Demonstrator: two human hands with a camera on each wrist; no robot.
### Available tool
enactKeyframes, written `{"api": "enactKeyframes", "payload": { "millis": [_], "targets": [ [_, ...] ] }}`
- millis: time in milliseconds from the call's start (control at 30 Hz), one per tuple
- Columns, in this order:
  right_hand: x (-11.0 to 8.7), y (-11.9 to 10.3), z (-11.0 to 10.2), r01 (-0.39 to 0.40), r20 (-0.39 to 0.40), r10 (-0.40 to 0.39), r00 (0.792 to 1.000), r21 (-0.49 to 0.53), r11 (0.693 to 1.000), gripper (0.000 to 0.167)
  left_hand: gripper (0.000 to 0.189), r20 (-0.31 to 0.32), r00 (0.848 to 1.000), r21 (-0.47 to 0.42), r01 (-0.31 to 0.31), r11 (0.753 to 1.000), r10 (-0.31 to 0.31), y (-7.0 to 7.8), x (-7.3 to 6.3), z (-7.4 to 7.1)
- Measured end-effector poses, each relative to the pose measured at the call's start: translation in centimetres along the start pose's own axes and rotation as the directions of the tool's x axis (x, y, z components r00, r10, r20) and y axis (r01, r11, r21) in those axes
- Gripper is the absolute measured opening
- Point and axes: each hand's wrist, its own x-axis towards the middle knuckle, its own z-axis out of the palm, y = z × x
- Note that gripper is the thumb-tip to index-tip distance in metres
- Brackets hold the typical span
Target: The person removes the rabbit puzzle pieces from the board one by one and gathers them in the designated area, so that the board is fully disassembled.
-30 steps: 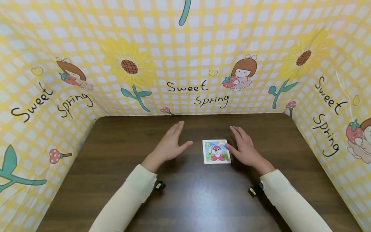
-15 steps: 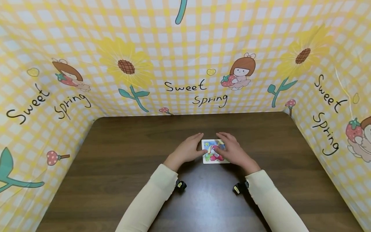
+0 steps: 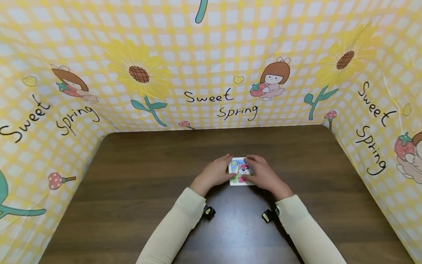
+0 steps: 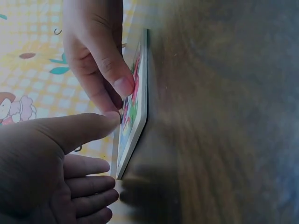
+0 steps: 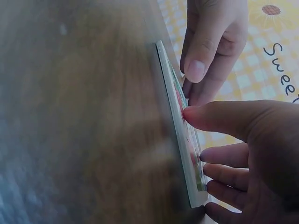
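Observation:
A small square picture board [image 3: 238,167] with a white rim and a pink cartoon animal lies flat on the brown table. My left hand [image 3: 215,173] is at its left edge, the thumb reaching over the rim. From the other side my right hand [image 3: 265,175] covers its right part, thumb over the picture. In the right wrist view, the right thumb [image 5: 198,117] seems to touch the picture [image 5: 180,100], while the other fingers [image 5: 229,175] extend along the edge. The left wrist view shows the left fingers [image 4: 91,186] fairly straight beside the board. Firm contact there is unclear.
The dark wooden table [image 3: 148,161] extends around both hands. A yellow checked cloth [image 3: 211,58] with flowers and lettering stands along its back and sides. Cream sleeves [image 3: 174,223] cover the arms, and a small black wrist device [image 3: 208,212] hangs inside each cuff.
Both hands have come inward from apart to the board's two sides, and the thumbs now reach over it. The board stays in about the same place. The head view has shifted slightly.

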Motion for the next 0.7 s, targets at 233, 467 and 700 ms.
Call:
{"api": "enactKeyframes", "payload": {
  "millis": [233, 467, 700],
  "targets": [
    [0.29, 0.04, 0.15, -0.002, 0.015, 0.002, 1.0, -0.025, 1.0, 0.069, 0.071, -0.007, 0.998, 0.022, 0.055, 0.998, -0.055, 0.14, -0.03, 0.29],
    [0.19, 0.02, 0.22, -0.01, 0.019, 0.01, 1.0, -0.014, 1.0, 0.069, 0.064, -0.048, 0.997, 0.001, 0.059, 0.998, -0.059, 0.29, 0.0, 0.8],
    [-0.06, 0.47, 0.04, -0.004, -0.013, 0.003, 1.0, -0.023, 1.0, 0.07, 0.061, -0.05, 0.998, -0.094, 0.036, 0.995, -0.041, 0.67, 0.5, 0.58]
  ]
}}
